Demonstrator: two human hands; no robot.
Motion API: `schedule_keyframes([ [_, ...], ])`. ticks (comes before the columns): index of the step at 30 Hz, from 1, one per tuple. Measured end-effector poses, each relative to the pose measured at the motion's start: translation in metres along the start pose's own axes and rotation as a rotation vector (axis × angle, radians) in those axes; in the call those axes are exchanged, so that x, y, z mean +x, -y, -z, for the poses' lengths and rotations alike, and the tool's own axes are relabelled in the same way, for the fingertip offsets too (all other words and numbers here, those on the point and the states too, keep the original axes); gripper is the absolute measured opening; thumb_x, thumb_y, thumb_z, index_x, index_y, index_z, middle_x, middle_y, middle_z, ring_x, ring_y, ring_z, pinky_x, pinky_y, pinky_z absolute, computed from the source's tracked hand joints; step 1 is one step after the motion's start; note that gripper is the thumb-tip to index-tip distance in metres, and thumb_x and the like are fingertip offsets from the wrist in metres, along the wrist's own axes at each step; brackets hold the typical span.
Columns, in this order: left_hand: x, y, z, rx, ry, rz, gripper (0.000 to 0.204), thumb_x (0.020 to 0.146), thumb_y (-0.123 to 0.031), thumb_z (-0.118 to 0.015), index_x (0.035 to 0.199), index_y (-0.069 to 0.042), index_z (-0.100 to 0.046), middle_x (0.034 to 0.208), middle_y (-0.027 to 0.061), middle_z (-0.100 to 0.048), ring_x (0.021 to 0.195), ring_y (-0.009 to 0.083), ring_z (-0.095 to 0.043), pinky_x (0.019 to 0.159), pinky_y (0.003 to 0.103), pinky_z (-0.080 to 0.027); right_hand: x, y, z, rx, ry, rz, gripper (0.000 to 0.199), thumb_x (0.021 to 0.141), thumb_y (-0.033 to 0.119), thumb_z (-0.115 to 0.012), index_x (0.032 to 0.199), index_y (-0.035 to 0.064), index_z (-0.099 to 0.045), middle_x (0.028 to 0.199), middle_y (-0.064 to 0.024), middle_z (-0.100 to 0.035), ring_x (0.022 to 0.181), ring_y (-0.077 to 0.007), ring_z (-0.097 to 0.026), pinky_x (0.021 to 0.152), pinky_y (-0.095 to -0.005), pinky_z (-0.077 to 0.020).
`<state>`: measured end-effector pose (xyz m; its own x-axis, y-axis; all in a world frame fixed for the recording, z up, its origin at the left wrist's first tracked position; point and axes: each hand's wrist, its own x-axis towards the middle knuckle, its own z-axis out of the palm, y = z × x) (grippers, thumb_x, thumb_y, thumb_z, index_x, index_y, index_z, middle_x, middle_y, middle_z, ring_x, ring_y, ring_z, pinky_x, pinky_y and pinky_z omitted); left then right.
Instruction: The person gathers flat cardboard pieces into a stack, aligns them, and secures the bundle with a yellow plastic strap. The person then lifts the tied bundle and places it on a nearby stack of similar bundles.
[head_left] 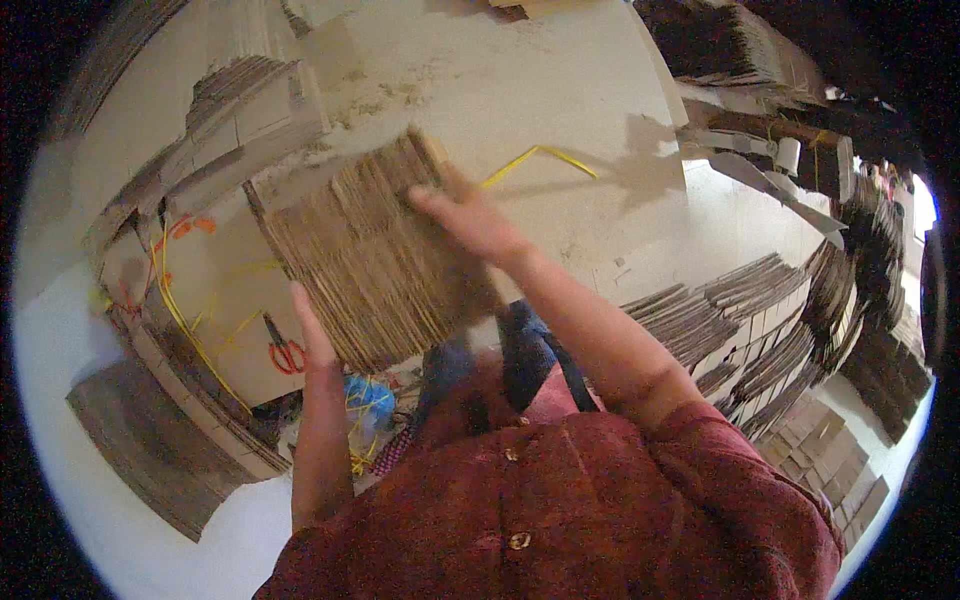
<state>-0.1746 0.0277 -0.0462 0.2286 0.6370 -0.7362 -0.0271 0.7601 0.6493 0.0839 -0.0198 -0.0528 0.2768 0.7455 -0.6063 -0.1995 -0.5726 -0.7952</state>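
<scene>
Closest of all, a dark red buttoned shirt [560, 500] fills the space below the bundle of brown cardboard pieces [365, 265], which the person holds up in front of the body. Both hands are clamped on it from opposite sides: the left hand [317, 335] flat along its lower left edge, the right hand [470, 222] at its upper right. Just below the bundle show blue jeans [445, 375] and a crumpled blue thing [370, 398], too blurred to name. Left of it, scissors with orange handles [287, 356] lie on a tan surface beside loose yellow strapping [185, 320]. Beyond the bundle spreads a broad pale surface [480, 80], with dusty smudges, a bent yellow strip [540, 152] and a soft shadow to the right. Farther to the bundle's upper left stand layered cardboard stacks [255, 115]; to its right run leaning rows of cardboard [665, 320], then dark piles [700, 45] at upper right, and, farthest right, a bright opening [925, 205].
</scene>
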Motion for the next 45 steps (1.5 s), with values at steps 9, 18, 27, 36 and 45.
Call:
schedule_keyframes([
  [9, -0.012, -0.005, -0.049, 0.088, -0.014, 0.035, 0.071, 0.085, -0.061, -0.029, 0.13, -0.005, -0.035, 0.125, 0.0118, -0.044, 0.112, 0.0256, -0.045, 0.092, 0.039, -0.037, -0.004, -0.021, 0.026, 0.097, -0.089, 0.084, 0.059, 0.083, 0.035, -0.057, 0.125, -0.0028, -0.041, 0.114, -0.0118, -0.053, 0.102, -0.0168, -0.049, 0.089, -0.0288, -0.0389],
  [18, -0.012, 0.056, -0.103, -0.007, 0.24, 0.15, 0.056, 0.09, -0.049, -0.032, 0.119, -0.003, -0.046, 0.11, 0.0085, -0.054, 0.096, 0.0185, -0.053, 0.081, 0.033, -0.044, -0.058, -0.013, 0.118, 0.248, -0.083, -0.044, 0.046, 0.087, 0.033, -0.051, 0.113, -0.0058, -0.049, 0.1, -0.0071, -0.058, 0.089, -0.0138, -0.054, 0.08, -0.0282, -0.0435],
  [27, -0.03, 0.052, -0.146, 0.011, 0.128, 0.088, 0.052, 0.09, -0.051, -0.034, 0.113, -0.006, -0.047, 0.1, 0.0064, -0.058, 0.088, 0.0212, -0.059, 0.073, 0.039, -0.051, -0.046, -0.04, 0.147, 0.276, -0.053, -0.058, 0.045, 0.084, 0.034, -0.057, 0.113, 0.0002, -0.053, 0.1, -0.0071, -0.06, 0.089, -0.0159, -0.056, 0.08, -0.03, -0.0447],
  [36, 0.004, 0.091, -0.124, 0.176, 0.075, -0.188, 0.049, 0.094, -0.04, -0.031, 0.12, 0.0, -0.042, 0.116, 0.0089, -0.049, 0.104, 0.0198, -0.047, 0.09, 0.033, -0.037, -0.048, -0.036, 0.155, 0.387, -0.031, -0.104, 0.048, 0.083, 0.039, -0.056, 0.107, -0.0017, -0.056, 0.095, -0.0065, -0.061, 0.085, -0.0168, -0.057, 0.077, -0.0308, -0.0456],
  [45, -0.021, 0.072, -0.12, 0.301, 0.114, -0.255, 0.048, 0.095, -0.039, -0.026, 0.121, -0.002, -0.042, 0.117, 0.0092, -0.048, 0.105, 0.0206, -0.046, 0.093, 0.034, -0.036, -0.065, -0.029, 0.13, 0.381, -0.103, -0.158, 0.046, 0.084, 0.035, -0.058, 0.111, -0.002, -0.053, 0.098, -0.0066, -0.06, 0.086, -0.0157, -0.056, 0.076, -0.0292, -0.046],
])
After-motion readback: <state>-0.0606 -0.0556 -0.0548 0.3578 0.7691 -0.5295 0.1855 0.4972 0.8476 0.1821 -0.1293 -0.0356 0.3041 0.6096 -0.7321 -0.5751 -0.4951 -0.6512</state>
